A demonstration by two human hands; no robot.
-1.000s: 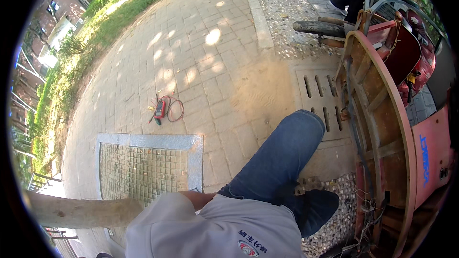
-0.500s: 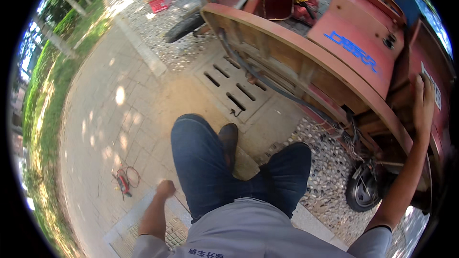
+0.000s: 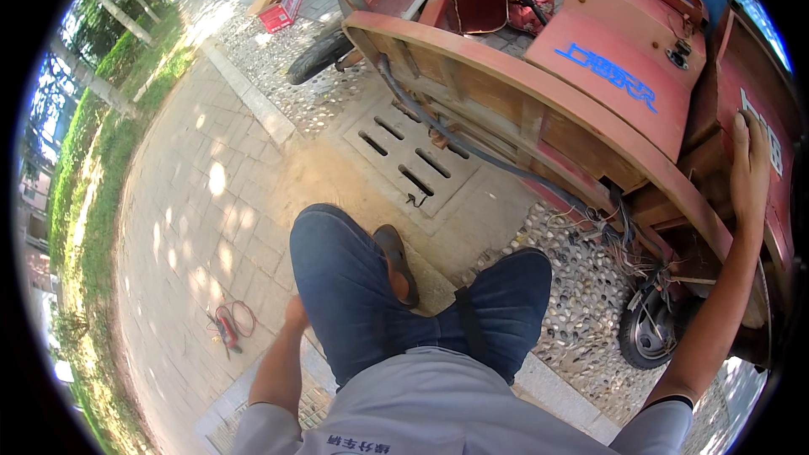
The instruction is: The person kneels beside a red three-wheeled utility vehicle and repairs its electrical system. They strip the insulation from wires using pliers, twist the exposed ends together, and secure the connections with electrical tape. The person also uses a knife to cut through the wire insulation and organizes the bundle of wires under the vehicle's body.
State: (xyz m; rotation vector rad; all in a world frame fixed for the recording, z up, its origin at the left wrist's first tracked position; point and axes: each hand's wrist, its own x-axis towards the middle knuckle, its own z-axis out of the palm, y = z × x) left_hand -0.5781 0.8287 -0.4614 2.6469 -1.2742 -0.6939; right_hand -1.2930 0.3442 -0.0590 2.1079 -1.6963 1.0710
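Note:
My right hand (image 3: 749,168) grips the upper edge of a red side panel (image 3: 779,202) on an old red vehicle body (image 3: 602,34). My left hand (image 3: 296,313) is low beside my left thigh, its fingers partly hidden by the jeans. A curved frame (image 3: 506,93) of the vehicle carries a dark cable, and loose wires (image 3: 619,232) hang in a tangle near a small wheel (image 3: 645,337). A red meter with leads (image 3: 229,329) lies on the paving, left of my left hand.
A slotted drain cover (image 3: 404,152) lies beside the vehicle. At the upper left are an open red box (image 3: 278,15), a loose-looking black tyre (image 3: 312,59), a pebbled strip (image 3: 253,50) and grass with tree trunks (image 3: 118,97). Pebbled ground (image 3: 573,303) surrounds the small wheel.
My view has swung right toward the vehicle. Both hands have come into view, the right one now higher on the panel. The other person seen earlier is out of view.

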